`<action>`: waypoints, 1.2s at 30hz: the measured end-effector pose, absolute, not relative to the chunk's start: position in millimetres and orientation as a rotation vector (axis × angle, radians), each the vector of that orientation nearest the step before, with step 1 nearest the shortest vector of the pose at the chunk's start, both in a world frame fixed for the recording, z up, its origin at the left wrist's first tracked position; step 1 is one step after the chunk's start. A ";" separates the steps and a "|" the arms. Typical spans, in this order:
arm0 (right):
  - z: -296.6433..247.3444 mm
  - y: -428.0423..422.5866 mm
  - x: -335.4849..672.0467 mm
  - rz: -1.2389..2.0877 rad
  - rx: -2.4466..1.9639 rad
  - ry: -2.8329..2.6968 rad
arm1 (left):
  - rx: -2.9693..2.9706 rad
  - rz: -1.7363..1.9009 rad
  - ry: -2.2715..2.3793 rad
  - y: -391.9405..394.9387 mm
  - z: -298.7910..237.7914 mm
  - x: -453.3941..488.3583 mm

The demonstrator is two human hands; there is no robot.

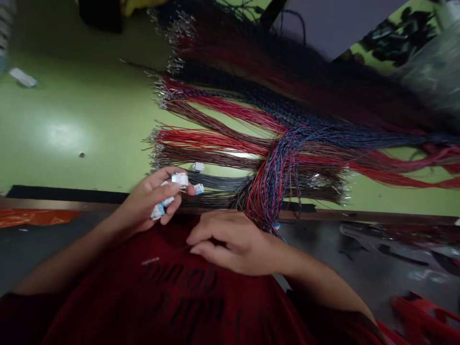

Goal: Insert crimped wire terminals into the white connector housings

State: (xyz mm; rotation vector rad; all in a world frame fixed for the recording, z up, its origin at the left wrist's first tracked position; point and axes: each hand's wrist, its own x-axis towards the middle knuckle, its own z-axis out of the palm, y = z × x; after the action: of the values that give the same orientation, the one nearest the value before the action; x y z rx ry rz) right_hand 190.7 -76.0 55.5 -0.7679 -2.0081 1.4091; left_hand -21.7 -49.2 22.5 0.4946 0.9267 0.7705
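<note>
Green tabletop (72, 103) spans twelve o'clock beyond your right hand (232, 242), curled with any contents unclear, while your left hand (153, 195), at its ten o'clock, bunches enough white connector housings (180, 180) that one could slip.

Orange sheet (39, 217) at left, clear bag (433, 72) upper right, red object (424, 320) — perhaps a stool — lower right

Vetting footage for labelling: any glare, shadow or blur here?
Head view: bright glare patch on the green table, frame left; head view: the far wires sink into shadow; head view: the white connectors in the left hand look soft, shirt lettering blurred.
</note>
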 end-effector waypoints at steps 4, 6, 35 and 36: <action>47.1 -62.7 181.0 1.368 -1.255 -1.613 | 0.518 0.761 0.903 -52.9 16.4 -11.5; 38.2 -57.0 183.4 1.287 -1.397 -1.542 | 0.492 0.762 0.912 -52.0 14.4 -11.2; 38.2 -46.6 184.8 1.365 -1.356 -1.492 | 0.510 0.697 0.920 -54.5 9.3 -11.7; 37.9 -46.9 185.4 1.360 -1.353 -1.490 | 0.501 0.689 0.910 -54.8 8.5 -12.1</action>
State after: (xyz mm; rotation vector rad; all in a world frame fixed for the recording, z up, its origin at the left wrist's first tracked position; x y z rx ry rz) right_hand 185.4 -46.9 37.9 -1.3534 -1.4900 1.3595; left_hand -12.1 -54.8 8.5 0.5008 0.9102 0.6893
